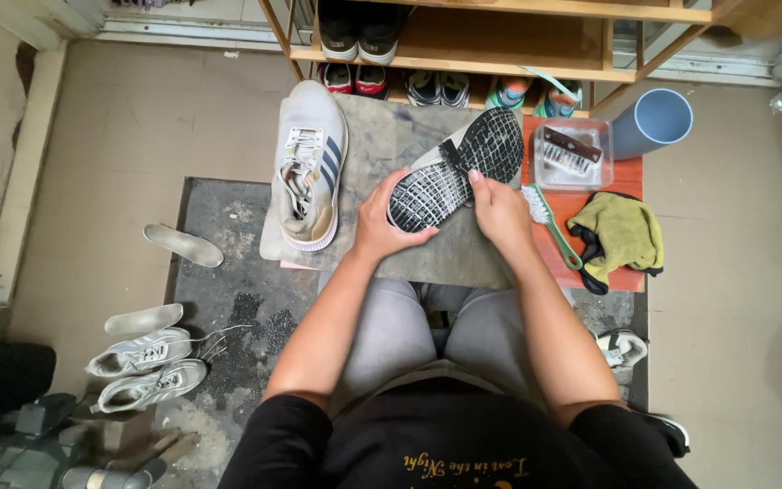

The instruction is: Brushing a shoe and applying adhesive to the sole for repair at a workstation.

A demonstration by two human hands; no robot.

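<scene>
**Inspector:** Position of the upturned shoe point(454, 167)?

**Assistant:** It lies sole-up on the grey mat point(391, 136), just ahead of the person's knees. The left hand point(382, 217) cups the heel end, with the thumb curled along the near edge of the sole and the fingers wrapped round the far side. The right hand point(500, 208) presses on the shoe's right flank, fingers together, thumb tip on the tread.

**Inspector:** Anything obscured?

**Assistant:** The shoe's upper faces down and cannot be seen. The left fingertips are hidden behind the heel. The green-handled brush point(554, 226) lies partly under the right hand; whether the hand touches it I cannot tell.

**Inspector:** Surroundings?

**Assistant:** A second pale sneaker point(309, 163) stands upright on the mat, left of the held shoe. On the orange board point(626, 276) to the right rest a clear tub with a brush point(572, 152) and a yellow cloth point(622, 235). A blue cup point(653, 122) lies beside it. A wooden shoe rack point(500, 54) stands beyond. Another pair of white sneakers point(147, 367) and loose insoles point(183, 244) lie on the beige tiled floor point(138, 118).
</scene>
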